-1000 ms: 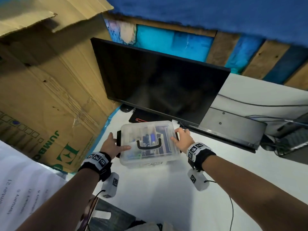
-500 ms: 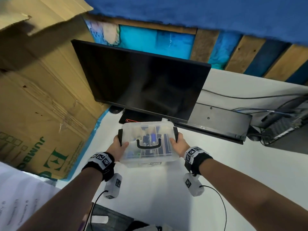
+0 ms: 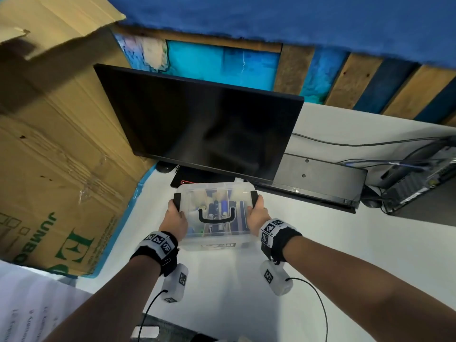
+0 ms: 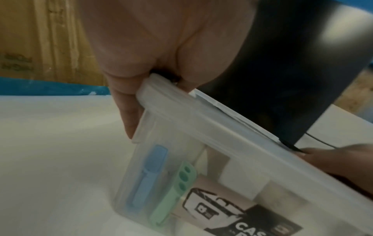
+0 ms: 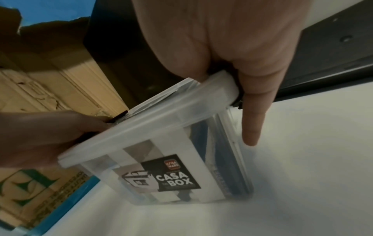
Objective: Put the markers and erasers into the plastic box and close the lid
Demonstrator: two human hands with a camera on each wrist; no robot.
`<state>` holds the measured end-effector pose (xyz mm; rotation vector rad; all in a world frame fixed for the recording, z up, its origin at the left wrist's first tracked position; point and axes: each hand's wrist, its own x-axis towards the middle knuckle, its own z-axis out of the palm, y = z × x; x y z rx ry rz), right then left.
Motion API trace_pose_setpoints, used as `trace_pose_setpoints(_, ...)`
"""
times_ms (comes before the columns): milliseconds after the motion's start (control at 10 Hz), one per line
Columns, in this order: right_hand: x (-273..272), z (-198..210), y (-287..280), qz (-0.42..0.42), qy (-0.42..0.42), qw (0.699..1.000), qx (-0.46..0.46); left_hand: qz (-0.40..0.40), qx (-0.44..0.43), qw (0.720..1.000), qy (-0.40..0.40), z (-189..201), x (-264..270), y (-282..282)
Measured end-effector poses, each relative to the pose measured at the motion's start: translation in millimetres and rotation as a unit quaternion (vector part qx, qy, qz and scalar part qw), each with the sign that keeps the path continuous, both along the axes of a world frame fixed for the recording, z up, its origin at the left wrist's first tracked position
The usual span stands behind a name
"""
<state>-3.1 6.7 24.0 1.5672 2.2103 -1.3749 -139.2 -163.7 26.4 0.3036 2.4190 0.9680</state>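
Note:
The clear plastic box [image 3: 217, 193] is in front of the monitor with its lid on and a black carry handle [image 3: 216, 217] lying flat on top. Markers [image 3: 223, 206] show through the lid. My left hand [image 3: 174, 219] grips the box's left side at the black latch [image 3: 178, 201], thumb on top. My right hand [image 3: 257, 213] grips the right side at the other latch [image 3: 254, 197]. In the left wrist view my left hand [image 4: 161, 47] clasps the lid rim [image 4: 201, 127], and a blue item [image 4: 149, 175] and a green item [image 4: 175, 194] lie inside. In the right wrist view my right hand [image 5: 232, 39] clasps the box [image 5: 161, 143].
A black monitor [image 3: 204, 129] stands right behind the box. A big cardboard carton [image 3: 49, 144] walls off the left. A flat black unit [image 3: 320, 178] and a computer [image 3: 419, 174] with cables lie to the right on the white table [image 3: 345, 255].
My hands have slid from the lid's top down to the two side latches. The head view has shifted a little.

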Motion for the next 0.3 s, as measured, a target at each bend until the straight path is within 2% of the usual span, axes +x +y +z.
trace_pose_setpoints(100, 5, 4, -2, 0.017, -0.005, 1.0, -0.005, -0.021, 0.016, 0.999, -0.033, 4, -4, -4)
trace_pose_setpoints(200, 9, 7, 3, 0.025, 0.017, 0.999, 0.019, -0.048, -0.015, 0.998, -0.027, 7, -12, -4)
trace_pose_setpoints(300, 24, 24, 10, 0.021, 0.136, 0.99, 0.045, -0.042, -0.002, 0.996, 0.079, 20, -8, -17)
